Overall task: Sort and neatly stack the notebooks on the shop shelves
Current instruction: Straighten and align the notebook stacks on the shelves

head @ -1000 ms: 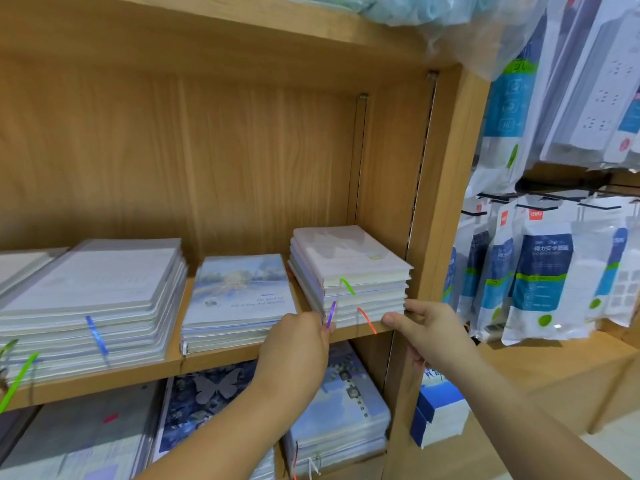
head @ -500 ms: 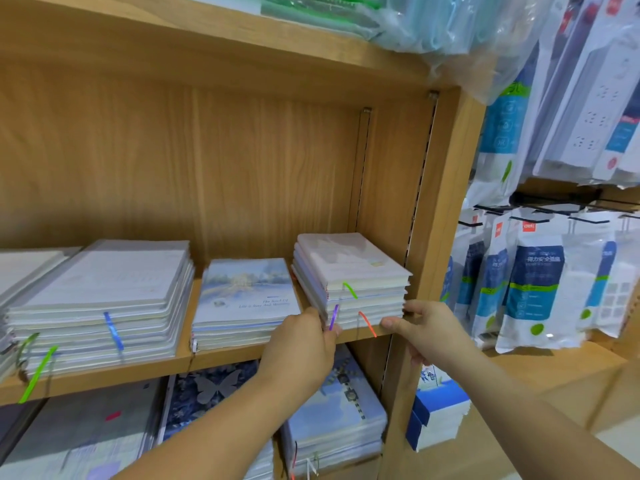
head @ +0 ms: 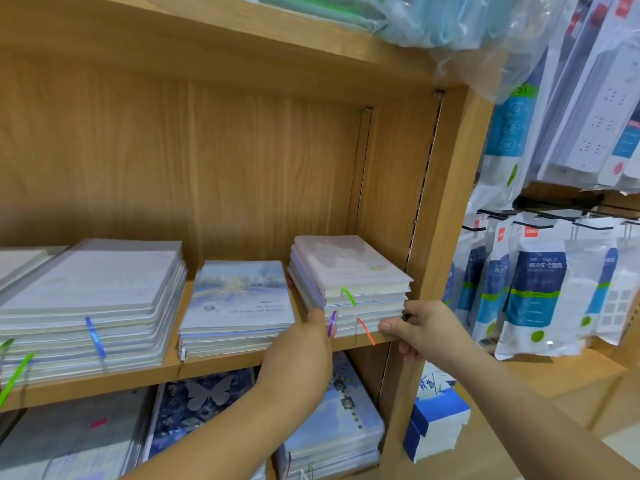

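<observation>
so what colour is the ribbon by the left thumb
Purple: the ribbon on the notebook stack beside the left hand, best in the head view.

At three o'clock a hanging packet point(head: 540, 292) is showing "deli" and "得力安全插座"; the caption on the blue notebook point(head: 239, 296) is blurring.

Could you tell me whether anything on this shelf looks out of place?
The right-hand stack of notebooks looks uneven: edges stepped, not flush, and skewed to the shelf edge. The left hand and right hand touch its front corners.
</observation>
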A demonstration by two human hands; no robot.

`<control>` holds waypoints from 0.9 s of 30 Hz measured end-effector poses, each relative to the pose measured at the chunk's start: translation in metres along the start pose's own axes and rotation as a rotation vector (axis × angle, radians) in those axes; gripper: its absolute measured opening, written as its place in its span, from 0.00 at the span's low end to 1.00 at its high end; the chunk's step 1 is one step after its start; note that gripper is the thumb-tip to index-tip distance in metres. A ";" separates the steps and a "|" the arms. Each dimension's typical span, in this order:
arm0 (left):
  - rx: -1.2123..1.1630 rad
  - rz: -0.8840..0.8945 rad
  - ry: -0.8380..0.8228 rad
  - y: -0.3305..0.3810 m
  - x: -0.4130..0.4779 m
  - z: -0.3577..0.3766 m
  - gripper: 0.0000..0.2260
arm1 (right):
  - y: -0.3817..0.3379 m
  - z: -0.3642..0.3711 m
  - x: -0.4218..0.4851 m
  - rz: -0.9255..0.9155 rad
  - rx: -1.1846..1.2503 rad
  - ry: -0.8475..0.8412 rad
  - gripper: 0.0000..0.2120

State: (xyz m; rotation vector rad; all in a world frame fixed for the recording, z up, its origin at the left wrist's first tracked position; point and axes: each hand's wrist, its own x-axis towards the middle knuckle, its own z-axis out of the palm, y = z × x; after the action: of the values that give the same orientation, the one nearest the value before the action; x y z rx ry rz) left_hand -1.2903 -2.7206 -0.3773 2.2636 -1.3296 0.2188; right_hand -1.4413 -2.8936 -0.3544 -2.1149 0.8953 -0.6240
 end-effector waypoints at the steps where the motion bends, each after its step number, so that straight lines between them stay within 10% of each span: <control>1: -0.004 -0.006 0.003 0.000 0.000 0.000 0.06 | 0.001 0.002 0.000 -0.005 0.007 0.007 0.17; 27: 0.053 0.033 -0.070 0.005 0.010 -0.026 0.12 | -0.006 -0.011 0.007 -0.072 -0.190 -0.081 0.17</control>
State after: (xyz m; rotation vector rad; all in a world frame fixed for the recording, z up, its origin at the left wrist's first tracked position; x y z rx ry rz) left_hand -1.2864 -2.7173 -0.3493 2.3140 -1.4131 0.1893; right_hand -1.4417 -2.9010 -0.3426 -2.3338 0.8659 -0.5020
